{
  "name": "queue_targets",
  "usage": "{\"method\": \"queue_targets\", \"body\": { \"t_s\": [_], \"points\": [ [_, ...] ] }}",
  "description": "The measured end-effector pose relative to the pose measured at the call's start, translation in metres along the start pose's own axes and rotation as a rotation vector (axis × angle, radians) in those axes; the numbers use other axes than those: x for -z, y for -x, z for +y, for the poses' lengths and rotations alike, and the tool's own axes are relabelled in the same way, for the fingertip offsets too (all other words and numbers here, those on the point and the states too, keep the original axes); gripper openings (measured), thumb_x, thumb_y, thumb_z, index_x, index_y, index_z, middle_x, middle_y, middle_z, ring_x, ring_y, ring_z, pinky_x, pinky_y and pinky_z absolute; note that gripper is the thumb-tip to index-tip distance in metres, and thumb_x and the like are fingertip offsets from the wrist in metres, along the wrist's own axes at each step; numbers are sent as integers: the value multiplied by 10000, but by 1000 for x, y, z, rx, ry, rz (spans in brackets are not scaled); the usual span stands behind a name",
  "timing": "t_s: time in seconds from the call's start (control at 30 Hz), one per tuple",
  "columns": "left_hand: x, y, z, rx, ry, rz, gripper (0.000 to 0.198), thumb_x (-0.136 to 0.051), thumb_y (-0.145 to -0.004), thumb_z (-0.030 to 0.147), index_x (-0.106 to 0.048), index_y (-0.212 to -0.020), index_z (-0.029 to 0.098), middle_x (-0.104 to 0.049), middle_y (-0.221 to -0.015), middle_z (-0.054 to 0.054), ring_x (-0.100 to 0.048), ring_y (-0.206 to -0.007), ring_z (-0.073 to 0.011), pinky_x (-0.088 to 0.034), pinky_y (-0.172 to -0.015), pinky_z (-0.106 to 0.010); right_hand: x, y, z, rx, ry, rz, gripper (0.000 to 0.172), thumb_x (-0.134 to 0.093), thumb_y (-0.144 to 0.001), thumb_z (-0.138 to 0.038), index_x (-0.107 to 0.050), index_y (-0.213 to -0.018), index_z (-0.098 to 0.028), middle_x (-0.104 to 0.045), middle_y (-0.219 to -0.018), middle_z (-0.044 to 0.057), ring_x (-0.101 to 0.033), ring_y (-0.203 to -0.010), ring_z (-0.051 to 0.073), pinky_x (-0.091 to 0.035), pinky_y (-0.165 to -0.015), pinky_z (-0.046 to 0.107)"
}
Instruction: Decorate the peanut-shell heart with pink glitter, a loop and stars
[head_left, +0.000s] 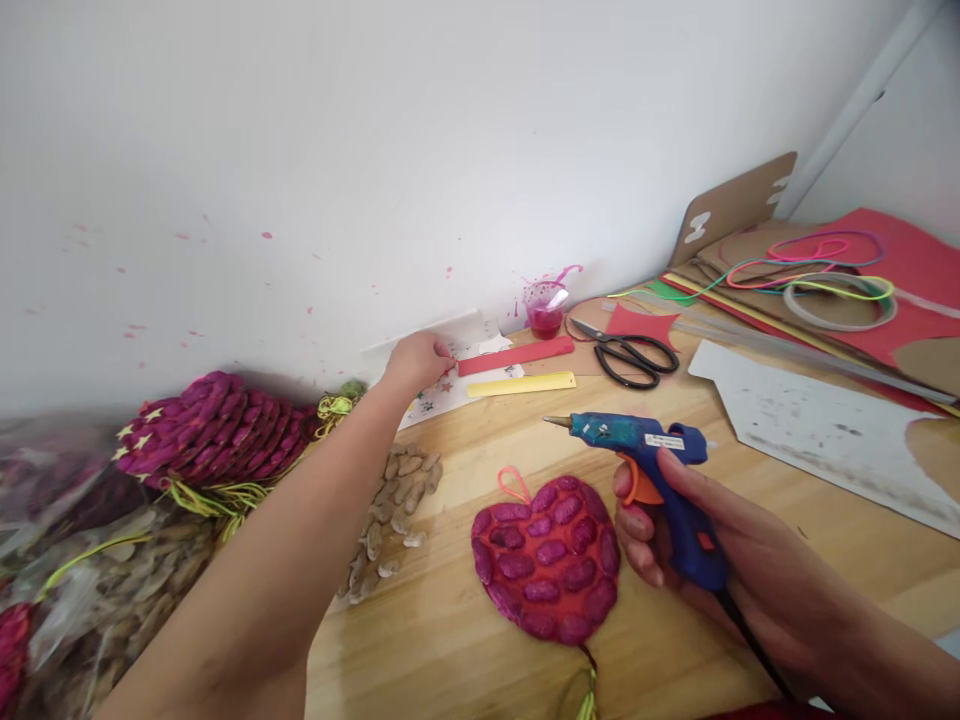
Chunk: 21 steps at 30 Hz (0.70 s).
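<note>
My right hand is wrapped round the blue handle of a hot glue gun, fingers by its orange trigger. Its nozzle points left, above a heart-shaped ornament of purple-painted peanut shells on red backing, with an orange loop on top and a yellow-green tassel below. My left hand reaches far forward, fingertips pinched together over a white sheet bearing small star shapes. What sits between those fingertips is too small to make out. Beside them lies one end of a red paper strip, with a yellow strip nearer me.
Black-handled scissors and a cup of pink paint stand near the wall. At left are stacked purple ornaments and loose peanut shells. Cardboard, coloured cords and a white card piece lie at right.
</note>
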<state>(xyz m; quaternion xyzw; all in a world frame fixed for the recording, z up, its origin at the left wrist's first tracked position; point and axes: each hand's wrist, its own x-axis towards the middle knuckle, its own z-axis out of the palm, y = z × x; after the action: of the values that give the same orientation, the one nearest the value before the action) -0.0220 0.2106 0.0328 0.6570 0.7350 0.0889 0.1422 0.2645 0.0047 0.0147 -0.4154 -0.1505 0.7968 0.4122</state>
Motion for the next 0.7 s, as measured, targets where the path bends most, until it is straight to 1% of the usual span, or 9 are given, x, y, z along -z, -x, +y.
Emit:
{"method": "queue_targets", "body": {
  "t_s": [0.13,0.23,0.3,0.37,0.4,0.43,0.47,0.57,0.7],
  "points": [
    [3,6,-4,4,90,54,81,-706,-772,255,-682,-705,214,-730,-683,-49,-675,-690,-226,-478,-649,-322,0,1,0,-3,-5,-15,368,-683,-909,-528,-725,-785,-185,-662,-683,55,-590,-571,152,-507,-547,224],
    [11,24,-7,11,198,78,137,-695,-788,340,-710,-797,203,-734,-732,-44,-643,-655,-192,-463,-602,-296,1,0,0,-4,-27,-49,381,-680,-915,-521,-729,-780,-168,-652,-702,54,-599,-590,149,-521,-564,229],
    [17,43,-7,6,341,51,230,-717,-764,426,-724,-819,202,-723,-734,-34,-619,-644,-167,-458,-582,-273,2,-1,1,-11,-40,-55,365,-700,-904,-513,-736,-800,-165,-653,-704,51,-607,-589,146,-528,-563,229],
    [20,68,-5,0,681,-43,308,-816,-656,459,-736,-782,189,-705,-738,-39,-603,-671,-152,-448,-579,-249,3,-2,1,-9,-38,-63,336,-726,-887,-508,-741,-847,-175,-662,-699,42,-619,-582,145,-532,-555,227],
    [20,81,-4,7,805,-83,341,-869,-583,456,-732,-734,183,-692,-733,-35,-586,-665,-139,-439,-571,-237,2,-3,1,-2,-28,-71,329,-736,-880,-507,-735,-855,-179,-665,-695,37,-624,-579,143,-533,-551,224],
    [19,95,-2,22,893,-104,365,-910,-524,441,-730,-704,179,-685,-739,-32,-575,-664,-129,-436,-569,-229,2,-4,1,11,-10,-77,330,-743,-876,-509,-723,-850,-181,-667,-692,32,-627,-576,139,-528,-540,218],
    [18,109,0,41,960,-123,374,-929,-502,432,-742,-703,178,-688,-752,-33,-574,-667,-124,-432,-568,-224,1,-4,1,31,17,-83,340,-747,-872,-514,-705,-830,-179,-668,-688,29,-627,-571,136,-518,-524,212],
    [9,147,5,87,1070,-179,339,-934,-526,424,-782,-715,186,-712,-778,-49,-565,-648,-116,-424,-552,-224,-6,-5,1,122,117,-80,367,-769,-850,-518,-642,-793,-180,-665,-672,18,-617,-545,121,-470,-463,187],
    [-1,185,7,83,1114,-208,264,-895,-613,417,-821,-776,222,-758,-859,-66,-592,-643,-127,-444,-553,-246,-24,-7,-2,238,265,-151,326,-833,-800,-420,-623,-905,-194,-668,-693,-14,-607,-541,108,-427,-432,173]
  ]
}}
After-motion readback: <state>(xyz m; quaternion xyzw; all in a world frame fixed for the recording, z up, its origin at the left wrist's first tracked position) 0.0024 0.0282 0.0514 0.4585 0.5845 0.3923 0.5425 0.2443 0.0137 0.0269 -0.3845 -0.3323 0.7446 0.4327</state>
